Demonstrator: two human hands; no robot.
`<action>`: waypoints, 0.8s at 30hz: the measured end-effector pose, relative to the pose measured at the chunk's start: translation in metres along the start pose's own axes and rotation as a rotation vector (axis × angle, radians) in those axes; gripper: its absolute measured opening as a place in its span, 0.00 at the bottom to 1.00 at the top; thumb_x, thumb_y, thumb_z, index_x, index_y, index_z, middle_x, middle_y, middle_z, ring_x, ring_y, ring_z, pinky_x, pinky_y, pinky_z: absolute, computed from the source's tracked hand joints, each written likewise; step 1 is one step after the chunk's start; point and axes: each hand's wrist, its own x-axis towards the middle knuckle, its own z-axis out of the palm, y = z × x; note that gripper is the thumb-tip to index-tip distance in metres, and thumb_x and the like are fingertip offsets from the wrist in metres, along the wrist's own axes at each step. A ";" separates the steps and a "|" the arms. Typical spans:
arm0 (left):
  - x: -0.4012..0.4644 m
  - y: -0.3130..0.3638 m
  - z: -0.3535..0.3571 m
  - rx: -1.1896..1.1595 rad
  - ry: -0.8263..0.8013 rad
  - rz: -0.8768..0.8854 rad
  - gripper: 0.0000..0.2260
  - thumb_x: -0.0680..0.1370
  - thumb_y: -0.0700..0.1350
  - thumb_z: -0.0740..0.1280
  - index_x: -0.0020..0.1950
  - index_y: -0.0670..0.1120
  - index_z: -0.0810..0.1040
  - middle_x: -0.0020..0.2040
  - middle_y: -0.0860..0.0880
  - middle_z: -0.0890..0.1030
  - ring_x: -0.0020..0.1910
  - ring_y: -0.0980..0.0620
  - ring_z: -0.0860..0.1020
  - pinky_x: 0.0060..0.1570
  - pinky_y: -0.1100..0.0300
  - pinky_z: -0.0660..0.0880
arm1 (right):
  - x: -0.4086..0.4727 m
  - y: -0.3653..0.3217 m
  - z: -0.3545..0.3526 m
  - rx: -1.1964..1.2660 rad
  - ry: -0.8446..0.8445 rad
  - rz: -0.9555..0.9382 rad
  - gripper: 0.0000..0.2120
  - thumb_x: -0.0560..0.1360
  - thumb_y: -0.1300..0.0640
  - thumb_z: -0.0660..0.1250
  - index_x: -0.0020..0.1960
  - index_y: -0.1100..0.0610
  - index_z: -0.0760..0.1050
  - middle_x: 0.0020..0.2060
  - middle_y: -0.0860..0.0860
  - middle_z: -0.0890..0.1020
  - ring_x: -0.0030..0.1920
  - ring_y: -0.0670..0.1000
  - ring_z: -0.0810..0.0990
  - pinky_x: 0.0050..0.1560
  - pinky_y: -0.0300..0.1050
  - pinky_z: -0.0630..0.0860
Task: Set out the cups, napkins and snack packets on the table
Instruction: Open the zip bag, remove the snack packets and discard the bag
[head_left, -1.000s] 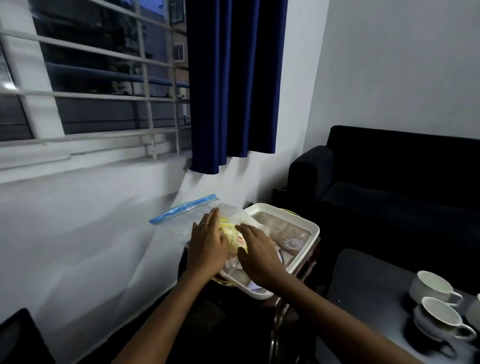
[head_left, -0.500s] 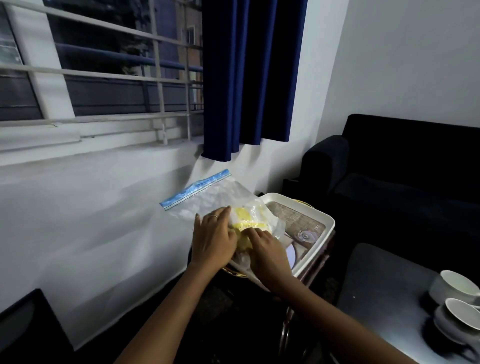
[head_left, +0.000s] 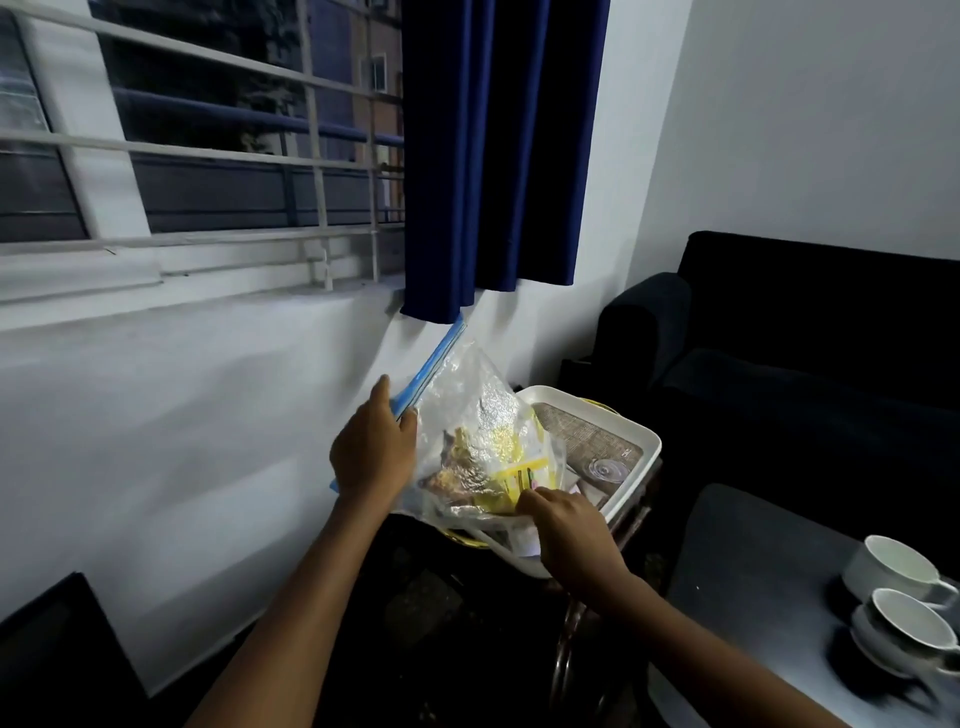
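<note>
Snack-fetch step: left hand (head_left: 371, 452) grips blue zip edge of clear bag (head_left: 467, 415) w/ snack packets (head_left: 488, 467), right hand (head_left: 566, 525) pinches its base over white tray (head_left: 644, 441); next, prob. carry to bench (head_left: 753, 571) beside cups (head_left: 893, 571).

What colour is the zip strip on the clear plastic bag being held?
Blue, seen in the head view along the clear plastic bag's zip strip.

Dark table (head_left: 753, 571) at lower right. Two white cups (head_left: 893, 571) on it near its right edge, side by side, touching or nearly so. Left of the table: small stand carrying a white tray (head_left: 641, 441).
</note>
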 end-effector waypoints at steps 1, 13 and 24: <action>-0.001 0.002 -0.001 -0.052 -0.003 -0.013 0.18 0.80 0.48 0.61 0.69 0.47 0.70 0.60 0.42 0.80 0.56 0.39 0.78 0.52 0.50 0.75 | 0.000 0.000 -0.002 0.002 -0.004 0.003 0.19 0.65 0.71 0.58 0.51 0.58 0.77 0.45 0.56 0.83 0.44 0.60 0.79 0.41 0.48 0.73; -0.015 0.044 -0.014 -0.452 -0.731 0.285 0.08 0.72 0.39 0.71 0.46 0.51 0.82 0.40 0.52 0.83 0.41 0.55 0.80 0.43 0.65 0.75 | 0.023 -0.017 -0.078 0.820 0.391 0.543 0.10 0.76 0.53 0.64 0.42 0.58 0.77 0.37 0.54 0.82 0.41 0.55 0.81 0.44 0.53 0.76; -0.022 0.055 -0.024 -0.454 -0.930 0.325 0.05 0.74 0.45 0.71 0.49 0.49 0.82 0.45 0.51 0.84 0.41 0.59 0.81 0.43 0.68 0.77 | 0.029 -0.022 -0.105 1.057 0.466 0.566 0.05 0.75 0.58 0.67 0.46 0.59 0.79 0.35 0.51 0.81 0.34 0.45 0.78 0.30 0.34 0.73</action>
